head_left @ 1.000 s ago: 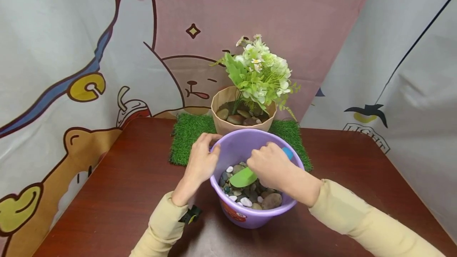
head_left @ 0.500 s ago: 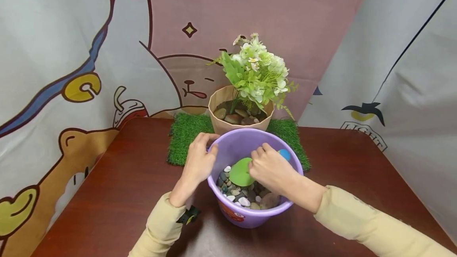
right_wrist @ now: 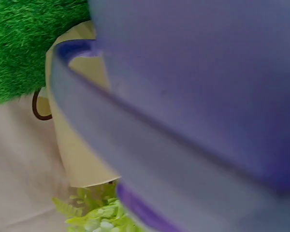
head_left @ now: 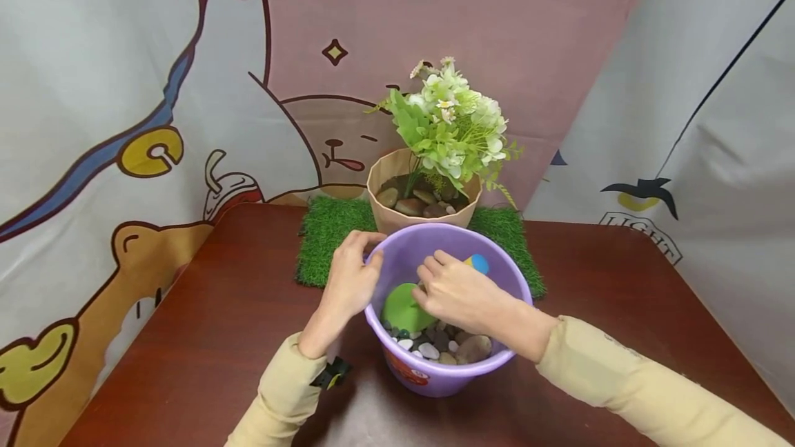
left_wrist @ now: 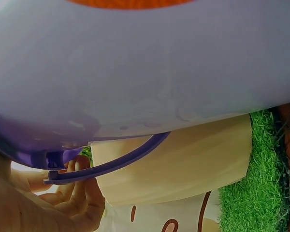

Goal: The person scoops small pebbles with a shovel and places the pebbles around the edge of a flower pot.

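A purple bucket [head_left: 428,383] stands on the table, holding dark, brown and white pebbles [head_left: 475,349]. My left hand [head_left: 352,278] grips its left rim between thumb and fingers. In the left wrist view that hand [left_wrist: 63,208] is at the rim beside the bucket's purple handle [left_wrist: 116,164]. Inside the bucket, my right hand [head_left: 462,290] holds a toy shovel with a green blade [head_left: 404,309], its blade lying over the pebbles at the left. The blue handle end [head_left: 478,263] sticks out behind the hand. The right wrist view has the bucket's outer wall [right_wrist: 203,72] but no hand.
Behind the bucket, a beige pot [head_left: 425,221] with brown stones and white-green flowers [head_left: 456,123] stands on a mat of artificial grass [head_left: 332,240]. The brown table [head_left: 254,309] meets a printed cloth backdrop [head_left: 497,12] at the back and sides.
My right hand has shifted left in the bucket, carrying the shovel, and its blade now lies nearer the left wall. The left hand has stayed on the rim.
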Available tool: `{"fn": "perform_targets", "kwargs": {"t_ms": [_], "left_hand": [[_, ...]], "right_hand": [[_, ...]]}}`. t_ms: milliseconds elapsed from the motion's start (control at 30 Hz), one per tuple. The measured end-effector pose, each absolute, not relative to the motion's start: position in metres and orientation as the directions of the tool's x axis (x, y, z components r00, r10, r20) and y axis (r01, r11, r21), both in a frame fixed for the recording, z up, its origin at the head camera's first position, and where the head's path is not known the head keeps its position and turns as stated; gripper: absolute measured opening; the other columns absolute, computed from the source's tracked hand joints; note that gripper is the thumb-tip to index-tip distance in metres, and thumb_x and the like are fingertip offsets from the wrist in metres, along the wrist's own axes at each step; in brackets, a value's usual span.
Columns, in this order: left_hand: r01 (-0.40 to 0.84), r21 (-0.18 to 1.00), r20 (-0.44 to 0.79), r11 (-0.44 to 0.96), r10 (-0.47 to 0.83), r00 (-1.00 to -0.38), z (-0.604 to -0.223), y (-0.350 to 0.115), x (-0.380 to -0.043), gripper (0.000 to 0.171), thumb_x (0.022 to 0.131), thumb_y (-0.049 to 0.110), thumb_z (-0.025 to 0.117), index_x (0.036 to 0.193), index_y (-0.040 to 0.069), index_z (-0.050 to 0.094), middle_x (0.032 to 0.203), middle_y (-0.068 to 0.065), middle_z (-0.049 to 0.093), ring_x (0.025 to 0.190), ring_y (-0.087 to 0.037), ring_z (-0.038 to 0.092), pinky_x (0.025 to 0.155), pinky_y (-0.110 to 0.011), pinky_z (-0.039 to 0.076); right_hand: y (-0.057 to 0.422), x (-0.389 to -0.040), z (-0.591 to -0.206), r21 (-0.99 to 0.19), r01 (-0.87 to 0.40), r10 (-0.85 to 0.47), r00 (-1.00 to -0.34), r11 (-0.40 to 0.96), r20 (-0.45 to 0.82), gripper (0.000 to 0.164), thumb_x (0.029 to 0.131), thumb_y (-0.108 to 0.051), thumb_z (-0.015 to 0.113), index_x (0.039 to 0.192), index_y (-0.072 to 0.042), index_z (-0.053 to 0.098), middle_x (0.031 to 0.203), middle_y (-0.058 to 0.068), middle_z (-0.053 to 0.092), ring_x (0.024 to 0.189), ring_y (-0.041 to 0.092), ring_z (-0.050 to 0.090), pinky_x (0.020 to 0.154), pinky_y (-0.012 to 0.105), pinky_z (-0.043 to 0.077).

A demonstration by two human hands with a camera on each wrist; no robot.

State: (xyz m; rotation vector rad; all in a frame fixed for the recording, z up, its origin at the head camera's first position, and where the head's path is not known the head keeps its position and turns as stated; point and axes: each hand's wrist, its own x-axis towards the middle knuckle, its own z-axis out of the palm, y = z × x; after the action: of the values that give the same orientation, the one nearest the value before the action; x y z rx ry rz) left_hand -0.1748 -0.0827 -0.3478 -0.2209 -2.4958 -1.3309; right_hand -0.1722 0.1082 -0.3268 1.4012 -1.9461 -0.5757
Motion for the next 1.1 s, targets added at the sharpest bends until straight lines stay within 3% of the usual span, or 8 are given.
{"fn": "perform_targets", "kwargs": {"t_ms": [167, 400, 567, 700, 1100], "left_hand": [[0.278, 0.783, 0.334, 0.557, 0.0, -0.942, -0.348, -0.084, -0.175, 0.026, 0.088, 0.009, 0.055, 0.111, 0.005, 0.066, 0.102, -0.01, 0.062, 0.091, -0.024, 0.06, 0.081, -0.038, 0.048], [0.282, 0.78, 0.34, 0.558, -0.001, -0.94, -0.349, -0.084, -0.176, 0.026, 0.088, 0.009, 0.055, 0.111, 0.004, 0.066, 0.102, -0.011, 0.062, 0.091, -0.024, 0.06, 0.081, -0.038, 0.048], [0.281, 0.783, 0.339, 0.555, -0.001, -0.941, -0.349, -0.084, -0.176, 0.026, 0.088, 0.01, 0.055, 0.112, 0.004, 0.066, 0.103, -0.011, 0.062, 0.092, -0.025, 0.06, 0.081, -0.038, 0.049], [0.281, 0.784, 0.341, 0.554, -0.006, -0.94, -0.348, -0.084, -0.176, 0.026, 0.088, 0.01, 0.055, 0.111, 0.004, 0.066, 0.104, -0.011, 0.062, 0.092, -0.025, 0.06, 0.082, -0.039, 0.049], [0.278, 0.786, 0.334, 0.551, -0.001, -0.943, -0.348, -0.084, -0.175, 0.026, 0.089, 0.011, 0.055, 0.112, 0.005, 0.065, 0.104, -0.011, 0.062, 0.092, -0.024, 0.06, 0.082, -0.038, 0.049]], "right_hand": [[0.118, -0.178, -0.326, 0.653, -0.701, -0.956, -0.174, 0.288, 0.235, 0.01, 0.079, -0.02, 0.061, 0.069, -0.019, 0.06, 0.064, -0.001, 0.052, 0.061, 0.018, 0.05, 0.064, 0.029, 0.035], [0.13, -0.187, -0.328, 0.562, -0.768, -0.95, -0.214, 0.307, 0.225, 0.011, 0.07, -0.022, 0.071, 0.069, -0.018, 0.06, 0.062, -0.003, 0.051, 0.059, 0.018, 0.051, 0.064, 0.03, 0.036], [0.14, -0.196, -0.327, 0.364, -0.863, -0.934, -0.298, 0.352, 0.196, 0.021, 0.063, -0.027, 0.079, 0.07, -0.021, 0.06, 0.064, -0.008, 0.052, 0.06, 0.014, 0.052, 0.066, 0.029, 0.041], [0.144, -0.2, -0.326, 0.229, -0.906, -0.928, -0.314, 0.357, 0.202, 0.02, 0.061, -0.024, 0.079, 0.071, -0.024, 0.061, 0.066, -0.011, 0.053, 0.06, 0.008, 0.052, 0.066, 0.027, 0.042], [0.151, -0.209, -0.32, 0.156, -0.929, -0.925, -0.295, 0.337, 0.24, 0.02, 0.062, -0.031, 0.081, 0.074, -0.028, 0.064, 0.07, -0.014, 0.057, 0.063, 0.003, 0.051, 0.067, 0.025, 0.042]]}}
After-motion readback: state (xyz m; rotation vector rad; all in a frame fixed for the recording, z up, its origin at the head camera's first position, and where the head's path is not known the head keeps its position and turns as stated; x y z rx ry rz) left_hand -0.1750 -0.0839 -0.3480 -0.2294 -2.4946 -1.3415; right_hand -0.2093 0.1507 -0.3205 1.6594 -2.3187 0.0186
